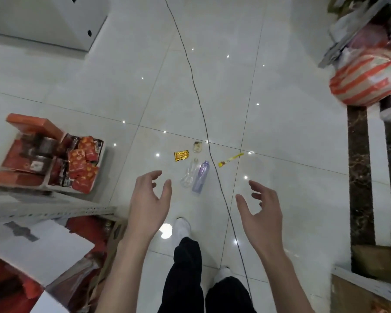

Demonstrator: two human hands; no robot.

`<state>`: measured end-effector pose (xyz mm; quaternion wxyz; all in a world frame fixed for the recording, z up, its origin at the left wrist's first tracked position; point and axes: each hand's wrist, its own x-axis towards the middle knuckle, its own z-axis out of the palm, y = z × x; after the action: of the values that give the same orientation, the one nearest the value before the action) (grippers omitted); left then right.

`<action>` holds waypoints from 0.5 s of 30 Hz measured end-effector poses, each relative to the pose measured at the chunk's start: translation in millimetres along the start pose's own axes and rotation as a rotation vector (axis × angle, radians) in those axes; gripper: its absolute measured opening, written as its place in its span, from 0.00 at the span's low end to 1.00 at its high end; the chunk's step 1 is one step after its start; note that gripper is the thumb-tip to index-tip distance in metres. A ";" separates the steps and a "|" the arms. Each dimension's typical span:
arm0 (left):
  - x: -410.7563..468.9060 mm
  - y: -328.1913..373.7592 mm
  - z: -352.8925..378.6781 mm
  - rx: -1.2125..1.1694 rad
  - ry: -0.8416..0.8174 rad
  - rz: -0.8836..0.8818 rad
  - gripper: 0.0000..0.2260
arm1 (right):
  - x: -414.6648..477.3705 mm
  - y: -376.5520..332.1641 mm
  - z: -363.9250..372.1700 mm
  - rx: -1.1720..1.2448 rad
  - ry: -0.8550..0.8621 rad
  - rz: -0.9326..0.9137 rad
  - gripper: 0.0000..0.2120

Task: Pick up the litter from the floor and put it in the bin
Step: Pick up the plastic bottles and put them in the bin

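Note:
Litter lies on the glossy white tile floor ahead of my feet: a clear plastic bottle (189, 176), a purple-tinted bottle (201, 176) beside it, a yellow-red wrapper (181, 155), a small pale wrapper (197, 147) and a long yellow wrapper (230, 159) to the right of a black cable (201, 109). My left hand (150, 199) hovers open just left of the bottles. My right hand (261, 211) hovers open to their right. Both hold nothing. No bin is in view.
A low shelf with red snack packets (81, 163) and red boxes stands at the left. A white box (61, 16) sits far left. An orange-striped bag (366, 80) and clutter fill the right side, beside a dark marble strip (359, 177).

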<state>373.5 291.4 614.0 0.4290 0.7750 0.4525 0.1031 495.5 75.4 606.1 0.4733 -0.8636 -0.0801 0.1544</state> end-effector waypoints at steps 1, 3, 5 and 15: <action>20.3 -9.1 8.2 0.011 -0.008 -0.013 0.18 | 16.0 5.4 15.4 -0.008 -0.005 0.016 0.20; 58.0 -30.5 27.7 0.037 -0.023 -0.036 0.18 | 47.8 20.4 46.3 -0.029 -0.028 0.029 0.20; 94.5 -54.4 52.1 0.063 -0.043 -0.058 0.18 | 81.3 42.1 75.8 -0.038 -0.037 0.050 0.20; 252.9 -222.2 250.1 0.185 -0.101 -0.107 0.22 | 249.4 237.9 233.6 -0.082 -0.076 0.093 0.23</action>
<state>518.4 397.5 235.0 0.3829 0.7902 0.4785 -0.0012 648.0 203.3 240.4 0.4265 -0.8785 -0.0640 0.2057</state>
